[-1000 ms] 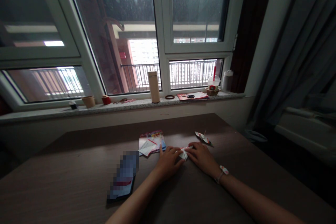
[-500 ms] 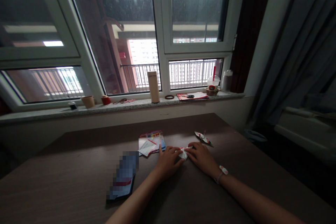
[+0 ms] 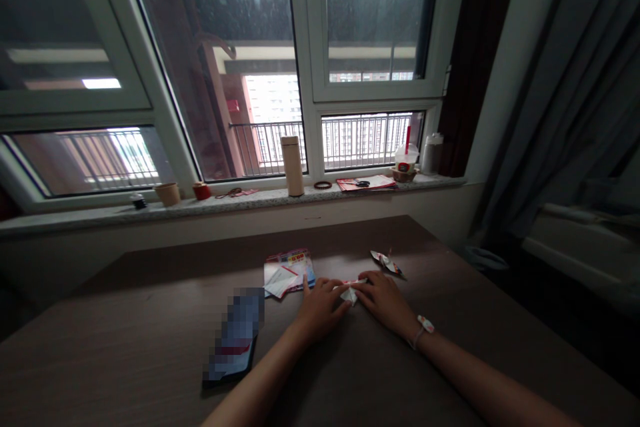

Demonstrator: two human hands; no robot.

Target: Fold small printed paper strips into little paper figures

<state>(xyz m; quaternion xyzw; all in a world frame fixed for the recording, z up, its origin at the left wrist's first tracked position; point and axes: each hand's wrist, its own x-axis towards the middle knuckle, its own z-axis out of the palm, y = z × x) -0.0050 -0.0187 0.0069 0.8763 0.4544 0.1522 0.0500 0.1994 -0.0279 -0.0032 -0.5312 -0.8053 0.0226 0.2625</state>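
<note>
A small piece of folded white paper with red print along its top lies on the brown table, between my two hands. My left hand grips its left side, with the index finger and thumb against it and one other finger pointing away from it. From the other side, the fingertips of my right hand press on the paper's upper right part. Parts of the paper are hidden under the fingers. Beyond my right hand lies a pointed, folded paper figure. Printed sheets with loose white paper on top lie beyond my left hand.
A phone with a blurred-out screen lies left of my left forearm. Along the windowsill stand a tan bottle, a brown paper cup, a drink cup with a red straw and scissors on printed papers.
Both hands stay almost where they were. The fingers have shifted very slightly on the folded paper, and its lower white part shows a little differently.
</note>
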